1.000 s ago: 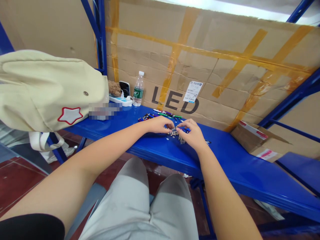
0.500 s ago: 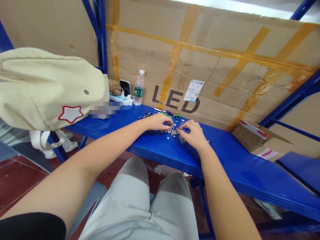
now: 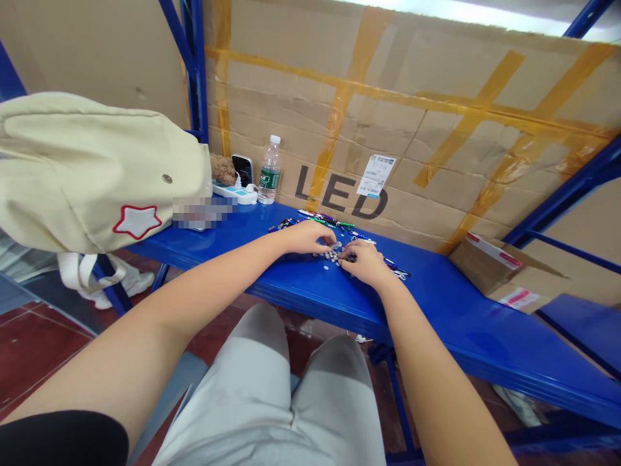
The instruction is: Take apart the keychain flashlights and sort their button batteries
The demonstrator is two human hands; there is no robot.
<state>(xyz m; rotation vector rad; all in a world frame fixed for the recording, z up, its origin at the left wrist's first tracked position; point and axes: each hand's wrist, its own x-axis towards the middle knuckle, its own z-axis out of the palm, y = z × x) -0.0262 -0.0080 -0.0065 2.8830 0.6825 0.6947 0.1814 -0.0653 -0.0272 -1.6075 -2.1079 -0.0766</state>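
My left hand (image 3: pixel 310 237) is over the blue bench, thumb and forefinger pinched together at a small round silvery disc (image 3: pixel 338 244). Just below the fingertips lies a loose pile of small shiny round pieces (image 3: pixel 332 257), with one pale disc (image 3: pixel 326 267) apart from it at the front. At the pile's right edge is my right hand (image 3: pixel 363 261), its fingers curled together; what they hold, if anything, is too small to make out. Behind the hands lie several slim coloured pen-like sticks (image 3: pixel 323 219). More of them (image 3: pixel 395 266) show to the right of my right hand, partly hidden by it.
A cream bag (image 3: pixel 97 168) stands at the left of the blue bench (image 3: pixel 466 310). A water bottle (image 3: pixel 270 171) and a white power strip (image 3: pixel 242 195) are at the back. A large cardboard panel (image 3: pixel 291 116) rises behind; an open carton (image 3: pixel 495 268) sits right.
My right hand has shifted slightly left and down, closer to my left fingertips, uncovering sticks behind and to its right. My left hand has hardly moved.
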